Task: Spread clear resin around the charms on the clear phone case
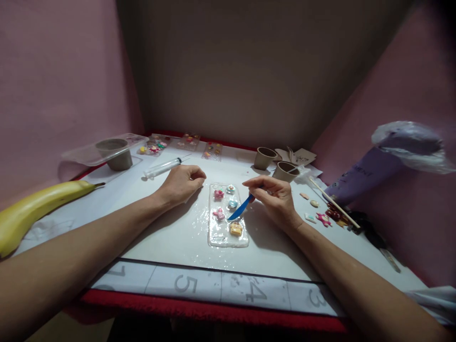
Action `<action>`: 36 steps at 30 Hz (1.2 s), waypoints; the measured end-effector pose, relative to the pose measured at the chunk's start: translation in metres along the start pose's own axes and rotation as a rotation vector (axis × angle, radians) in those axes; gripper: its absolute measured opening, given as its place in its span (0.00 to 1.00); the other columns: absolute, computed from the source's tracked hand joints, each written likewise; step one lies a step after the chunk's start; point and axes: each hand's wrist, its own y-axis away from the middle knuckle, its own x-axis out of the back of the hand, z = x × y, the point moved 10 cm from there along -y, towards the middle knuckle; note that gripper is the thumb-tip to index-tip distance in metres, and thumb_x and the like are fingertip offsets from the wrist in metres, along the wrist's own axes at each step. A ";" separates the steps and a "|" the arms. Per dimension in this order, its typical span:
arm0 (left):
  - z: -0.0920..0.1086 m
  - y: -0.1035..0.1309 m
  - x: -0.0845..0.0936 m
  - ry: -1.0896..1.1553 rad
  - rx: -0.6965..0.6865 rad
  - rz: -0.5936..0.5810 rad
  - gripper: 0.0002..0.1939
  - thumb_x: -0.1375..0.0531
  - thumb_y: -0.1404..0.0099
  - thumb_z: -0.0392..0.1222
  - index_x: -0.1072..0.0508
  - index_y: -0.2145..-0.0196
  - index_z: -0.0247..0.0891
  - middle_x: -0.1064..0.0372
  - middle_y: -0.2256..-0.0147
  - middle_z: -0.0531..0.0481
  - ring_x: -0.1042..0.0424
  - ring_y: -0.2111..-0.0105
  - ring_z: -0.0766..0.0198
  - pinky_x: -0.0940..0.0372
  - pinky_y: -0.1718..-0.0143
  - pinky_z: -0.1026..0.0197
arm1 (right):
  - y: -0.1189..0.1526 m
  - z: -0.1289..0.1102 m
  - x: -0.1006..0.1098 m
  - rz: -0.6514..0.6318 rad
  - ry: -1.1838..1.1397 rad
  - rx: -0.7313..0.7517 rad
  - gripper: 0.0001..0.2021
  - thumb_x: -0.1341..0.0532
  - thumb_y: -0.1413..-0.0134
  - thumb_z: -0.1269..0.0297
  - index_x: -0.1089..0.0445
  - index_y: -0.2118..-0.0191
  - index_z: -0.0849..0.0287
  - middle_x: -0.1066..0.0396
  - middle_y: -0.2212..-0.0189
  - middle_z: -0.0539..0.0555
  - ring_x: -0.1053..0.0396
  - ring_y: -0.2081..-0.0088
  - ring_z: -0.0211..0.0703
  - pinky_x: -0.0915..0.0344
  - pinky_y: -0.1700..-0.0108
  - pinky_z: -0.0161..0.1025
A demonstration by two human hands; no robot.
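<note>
A clear phone case point(228, 242) lies flat on a white board in front of me. Small decorative charms are set on it, among them a pink figure point(218, 214), a blue piece point(232, 204) and a yellow piece point(235, 229). Pinched in my right hand point(274, 194) is a blue plastic knife point(242, 207), its tip low over the middle of the case, beside the pink figure; whether it touches the surface I cannot tell. Left of the case, my left hand point(183, 184) rests on the board with its fingers curled in and nothing visible in them.
Behind my left hand lies a syringe point(162, 168). A banana point(46, 204) is at the left, near a brown cup point(119, 159) under a clear plastic lid. More cups point(265, 159), loose charms point(323, 219), a wooden stick point(335, 203) and a purple bag-lined container point(363, 173) stand right.
</note>
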 end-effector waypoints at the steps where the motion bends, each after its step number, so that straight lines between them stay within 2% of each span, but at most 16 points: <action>1: 0.000 0.000 0.000 0.000 -0.001 0.002 0.08 0.41 0.44 0.38 0.22 0.69 0.37 0.24 0.72 0.51 0.30 0.73 0.64 0.33 0.65 0.62 | 0.000 0.001 -0.001 -0.010 -0.012 -0.005 0.08 0.39 0.54 0.71 0.22 0.70 0.58 0.27 0.77 0.48 0.32 0.77 0.35 0.32 0.74 0.34; 5: -0.001 -0.001 -0.001 0.000 -0.001 -0.002 0.08 0.41 0.44 0.38 0.22 0.69 0.37 0.24 0.72 0.51 0.29 0.72 0.64 0.34 0.65 0.62 | 0.000 0.004 -0.002 -0.029 -0.102 -0.026 0.07 0.38 0.54 0.71 0.22 0.68 0.57 0.27 0.76 0.48 0.31 0.76 0.34 0.30 0.73 0.34; 10: -0.002 0.000 -0.001 0.005 -0.002 -0.005 0.09 0.41 0.44 0.39 0.22 0.68 0.37 0.24 0.72 0.51 0.29 0.72 0.63 0.33 0.64 0.61 | -0.002 0.011 0.002 0.007 -0.206 -0.057 0.07 0.37 0.53 0.70 0.21 0.68 0.55 0.27 0.76 0.47 0.31 0.76 0.34 0.31 0.74 0.33; 21: 0.000 0.001 0.001 -0.004 0.015 -0.007 0.08 0.41 0.44 0.38 0.22 0.68 0.36 0.24 0.72 0.50 0.30 0.72 0.64 0.34 0.63 0.61 | -0.006 0.020 0.020 0.157 -0.260 -0.050 0.08 0.36 0.53 0.71 0.22 0.66 0.55 0.28 0.78 0.47 0.32 0.78 0.32 0.41 0.77 0.31; 26: -0.001 0.000 0.001 -0.007 0.011 -0.002 0.09 0.41 0.44 0.38 0.22 0.68 0.36 0.25 0.72 0.51 0.30 0.72 0.64 0.34 0.63 0.61 | -0.006 0.010 0.023 0.214 -0.166 0.045 0.07 0.36 0.50 0.69 0.24 0.63 0.55 0.27 0.74 0.48 0.30 0.74 0.35 0.38 0.76 0.33; 30: -0.002 -0.001 0.000 -0.008 0.006 0.004 0.08 0.41 0.44 0.37 0.22 0.68 0.36 0.26 0.74 0.51 0.31 0.74 0.64 0.34 0.64 0.61 | -0.002 -0.003 0.018 0.190 -0.022 0.139 0.11 0.39 0.44 0.69 0.26 0.56 0.53 0.27 0.72 0.48 0.28 0.70 0.38 0.31 0.67 0.38; 36: -0.002 0.000 0.001 -0.015 0.011 0.006 0.08 0.41 0.43 0.37 0.22 0.68 0.36 0.25 0.73 0.52 0.31 0.73 0.65 0.35 0.64 0.62 | 0.007 -0.032 0.010 0.161 0.184 0.339 0.13 0.42 0.39 0.71 0.28 0.51 0.52 0.28 0.66 0.50 0.29 0.63 0.40 0.30 0.58 0.43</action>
